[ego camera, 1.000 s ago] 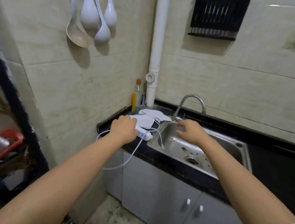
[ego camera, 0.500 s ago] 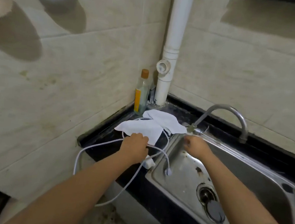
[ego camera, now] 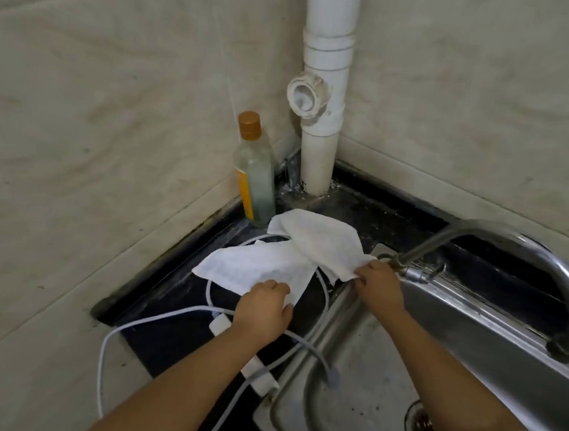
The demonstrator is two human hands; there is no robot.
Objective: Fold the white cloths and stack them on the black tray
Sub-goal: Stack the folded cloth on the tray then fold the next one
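Two white cloths lie crumpled on the black counter in the corner. The nearer cloth [ego camera: 254, 267] spreads to the left; my left hand [ego camera: 263, 308] grips its near edge, fingers curled over it. The farther cloth [ego camera: 318, 240] drapes toward the sink rim, and my right hand [ego camera: 378, 285] pinches its right corner beside the tap base. No black tray is in view.
A white cable [ego camera: 150, 322] with an adapter [ego camera: 257, 372] loops over the counter under the cloths and into the steel sink [ego camera: 375, 378]. A bottle [ego camera: 254, 175] with an orange cap stands by the white pipe [ego camera: 320, 122]. The curved tap [ego camera: 521, 243] arches over the sink.
The view has closed in on the corner. My left hand has moved forward from the cable onto the nearer cloth. My right hand has reached the farther cloth's corner.
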